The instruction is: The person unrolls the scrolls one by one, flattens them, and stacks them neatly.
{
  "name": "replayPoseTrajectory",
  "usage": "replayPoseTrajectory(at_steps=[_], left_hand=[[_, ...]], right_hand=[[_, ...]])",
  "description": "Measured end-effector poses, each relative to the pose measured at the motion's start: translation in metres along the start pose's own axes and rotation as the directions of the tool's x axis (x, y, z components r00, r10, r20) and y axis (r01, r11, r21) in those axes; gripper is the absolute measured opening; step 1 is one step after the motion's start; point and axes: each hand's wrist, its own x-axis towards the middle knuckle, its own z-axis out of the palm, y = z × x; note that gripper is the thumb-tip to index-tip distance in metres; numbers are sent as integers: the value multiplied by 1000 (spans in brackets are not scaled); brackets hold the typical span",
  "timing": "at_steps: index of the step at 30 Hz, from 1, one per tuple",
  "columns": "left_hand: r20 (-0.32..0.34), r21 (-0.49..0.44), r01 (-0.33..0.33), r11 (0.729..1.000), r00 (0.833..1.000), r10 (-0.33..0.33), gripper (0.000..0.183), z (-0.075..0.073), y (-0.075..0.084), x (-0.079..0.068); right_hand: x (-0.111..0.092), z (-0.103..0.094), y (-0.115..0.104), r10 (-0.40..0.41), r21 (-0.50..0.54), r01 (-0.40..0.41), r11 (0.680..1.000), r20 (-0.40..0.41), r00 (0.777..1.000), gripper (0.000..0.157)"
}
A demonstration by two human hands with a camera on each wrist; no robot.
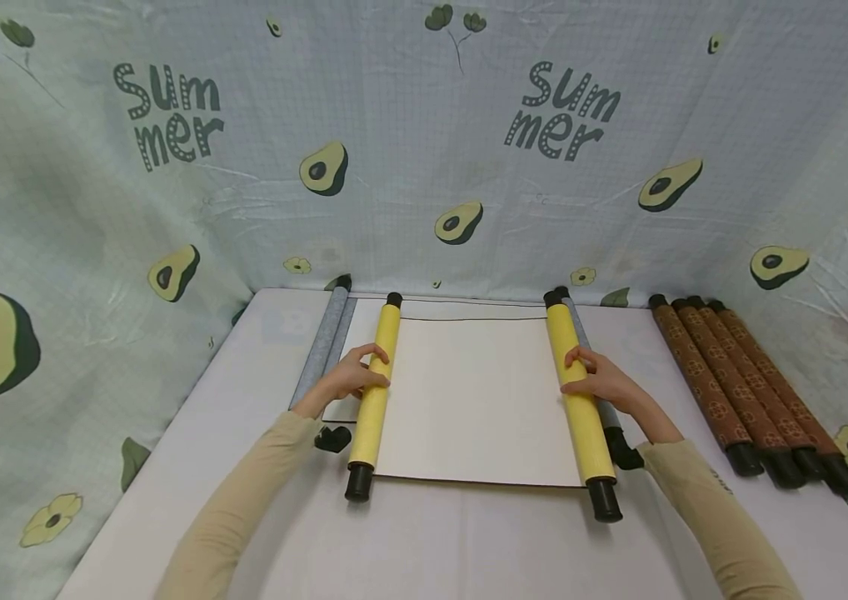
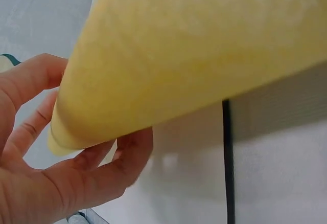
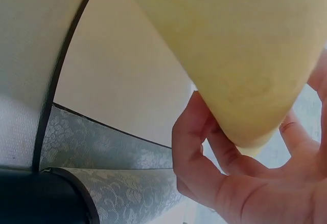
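A yellow-backed scroll is spread between my two hands, its blank white sheet (image 1: 476,400) facing up. My left hand (image 1: 349,377) grips the left yellow roll (image 1: 373,421), with fingers and thumb curled round it. Around the right yellow roll (image 1: 587,433) curl the fingers of my right hand (image 1: 607,385). Black knobs cap the roll ends. Under the yellow scroll lies a grey patterned scroll, partly unrolled; its left roll (image 1: 322,333) shows beyond my left hand. In the right wrist view, part of its grey roll (image 3: 133,191) appears below the yellow one. The yellow scroll covers most of its sheet.
Several brown patterned scrolls (image 1: 724,375), rolled up with black ends, lie side by side on the right of the white table (image 1: 439,542). A cloth backdrop (image 1: 394,100) printed with avocados hangs behind and at both sides.
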Motion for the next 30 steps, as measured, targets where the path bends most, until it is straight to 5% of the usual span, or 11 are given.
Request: replayPoseTrajectory(at_steps=[13,23,30], left_hand=[[12,13,28,1000,1000,-28,32,-4,-2,3],[29,30,-20,999,999,19,35,-13,-9,1],[28,18,-35,999,999,34,28,-15,-9,-4]], right_hand=[[-4,-3,1,4,46,-5,999,19,1000,38],[-7,-5,3,-1,84,3,996,-24,1000,21],[-9,-7,4,-19,95,21,995,-22,1000,29]])
